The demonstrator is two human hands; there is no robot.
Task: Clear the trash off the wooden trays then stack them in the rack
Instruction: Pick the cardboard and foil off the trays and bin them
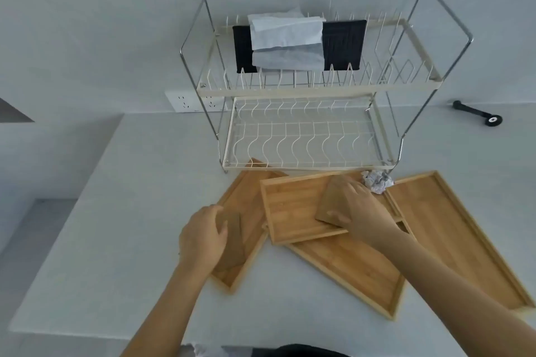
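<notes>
Several wooden trays lie overlapping on the white counter: a left tray (249, 200), a small tray (290, 209) on top of a larger one (353, 272), and a long right tray (452, 235). My left hand (203, 236) grips a flat brown piece (233, 243) lying in the left tray. My right hand (364, 213) rests on a second brown piece (333, 200) on the small tray, thumb at its lower edge. A crumpled white paper ball (377, 181) sits on the trays just in front of the two-tier wire rack (304, 136).
The rack's upper tier holds a black pad (343, 43) with folded pale sheets (287, 38) draped over it; its lower tier is bare wire. A wall socket (185, 101) is behind the rack's left side. A black tool (475, 113) lies far right. The counter's edge drops off at the left.
</notes>
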